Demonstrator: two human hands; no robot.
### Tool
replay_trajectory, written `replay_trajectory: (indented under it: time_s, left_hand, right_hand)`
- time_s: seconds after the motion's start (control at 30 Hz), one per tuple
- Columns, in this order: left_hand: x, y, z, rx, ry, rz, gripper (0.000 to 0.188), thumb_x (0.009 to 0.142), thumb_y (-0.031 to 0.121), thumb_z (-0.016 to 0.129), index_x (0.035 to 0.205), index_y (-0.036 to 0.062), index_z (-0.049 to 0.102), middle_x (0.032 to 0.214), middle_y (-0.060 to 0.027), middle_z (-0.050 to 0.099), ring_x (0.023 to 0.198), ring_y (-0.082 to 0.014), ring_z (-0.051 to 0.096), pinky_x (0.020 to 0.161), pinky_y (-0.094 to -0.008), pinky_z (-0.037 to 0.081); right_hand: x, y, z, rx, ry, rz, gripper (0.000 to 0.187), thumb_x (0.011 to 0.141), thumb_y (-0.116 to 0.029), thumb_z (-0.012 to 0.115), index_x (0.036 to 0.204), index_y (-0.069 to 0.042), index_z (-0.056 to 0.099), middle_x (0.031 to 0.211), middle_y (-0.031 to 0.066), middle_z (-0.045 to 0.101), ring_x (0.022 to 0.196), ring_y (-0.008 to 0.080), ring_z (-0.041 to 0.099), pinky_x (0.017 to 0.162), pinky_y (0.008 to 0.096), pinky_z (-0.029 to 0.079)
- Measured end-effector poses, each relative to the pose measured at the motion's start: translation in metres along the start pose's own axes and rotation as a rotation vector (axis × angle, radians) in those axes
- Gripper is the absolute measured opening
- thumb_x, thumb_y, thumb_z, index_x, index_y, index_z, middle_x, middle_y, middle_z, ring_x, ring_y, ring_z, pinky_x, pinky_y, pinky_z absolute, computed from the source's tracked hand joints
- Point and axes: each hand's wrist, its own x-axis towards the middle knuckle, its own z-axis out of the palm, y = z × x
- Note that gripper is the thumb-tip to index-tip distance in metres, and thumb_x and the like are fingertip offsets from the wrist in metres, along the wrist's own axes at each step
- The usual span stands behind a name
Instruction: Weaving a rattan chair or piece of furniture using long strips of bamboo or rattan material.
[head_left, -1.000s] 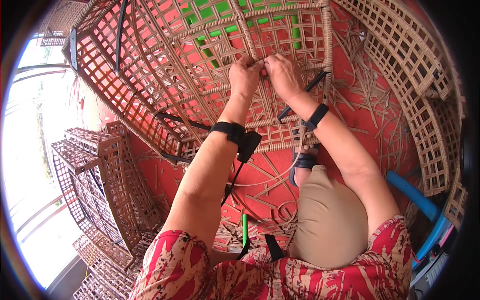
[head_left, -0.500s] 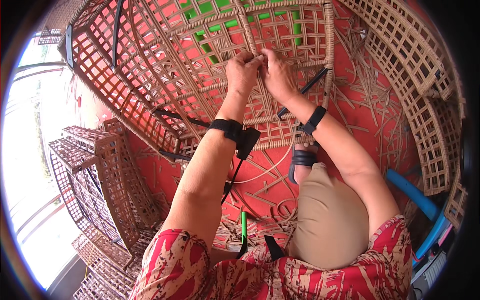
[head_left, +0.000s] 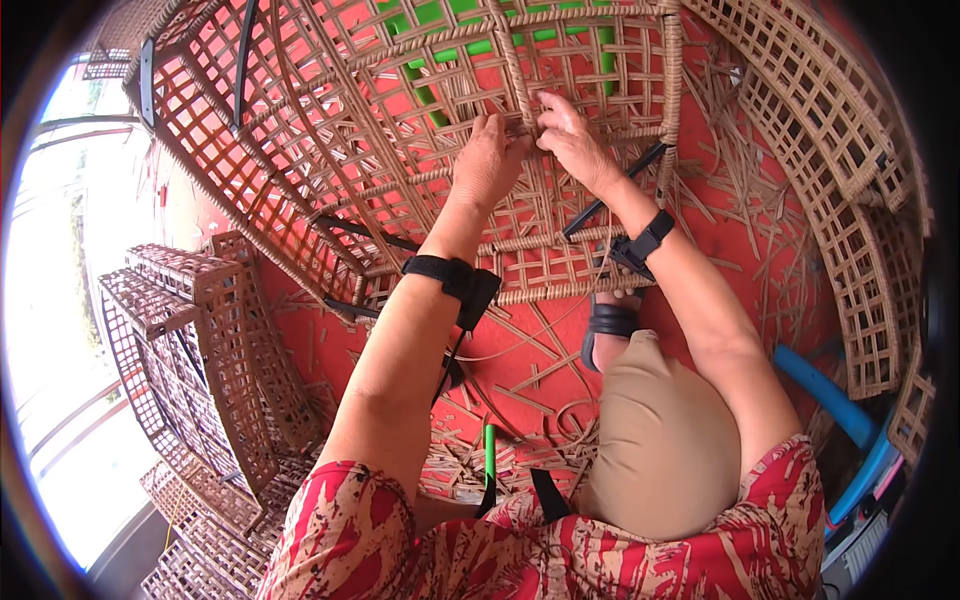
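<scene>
A large woven rattan frame (head_left: 400, 180) with an open lattice and wrapped bars leans in front of me. My left hand (head_left: 487, 160) is at the joint where an upright wrapped bar (head_left: 515, 65) meets a crossbar; its fingers are bent together there, and what they pinch is hidden. Just right of that bar is my right hand (head_left: 578, 145), its fingers apart and slightly curled, fingertips close to the bar. A thin pale rattan strand (head_left: 520, 350) loops below the frame. Both wrists wear black straps.
A green stool-like frame (head_left: 465, 48) shows behind the lattice. Woven pieces are stacked at left (head_left: 200, 370), and another curved woven panel (head_left: 830, 130) stands at right. Cut strips (head_left: 755, 180) litter the red floor. A blue tubular object (head_left: 825, 395) lies beside my right knee.
My right hand has moved apart from the left and its fingers have spread. The left hand's fingers have shifted at the joint. The frame sits slightly farther right in view.
</scene>
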Motion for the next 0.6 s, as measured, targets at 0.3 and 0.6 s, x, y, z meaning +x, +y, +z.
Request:
replay_trajectory:
  time_s: [0.3, 0.6]
  left_hand:
    - [-0.055, 0.052, -0.031, 0.314, -0.384, 0.082, 0.033, 0.084, 0.030, 0.062, 0.094, -0.0003, 0.052, 0.078, -0.0165, 0.063, 0.076, -0.0330, 0.065, 0.061, -0.0423, 0.052]
    - [-0.115, 0.119, -0.095, 0.524, -0.609, 0.583, 0.057, 0.087, 0.038, 0.060, 0.113, -0.0120, 0.050, 0.077, -0.0144, 0.058, 0.058, -0.0221, 0.060, 0.047, -0.0324, 0.046]
  right_hand:
    - [-0.005, -0.047, 0.012, -0.530, 0.013, 0.098, 0.070, 0.077, -0.041, 0.071, 0.125, 0.004, 0.049, 0.109, 0.0243, 0.063, 0.101, 0.0352, 0.062, 0.088, 0.0382, 0.049]
    - [-0.004, -0.035, 0.016, -0.606, 0.148, -0.040, 0.046, 0.074, -0.011, 0.065, 0.117, 0.000, 0.054, 0.095, 0.0223, 0.066, 0.088, 0.0360, 0.065, 0.077, 0.0434, 0.052]
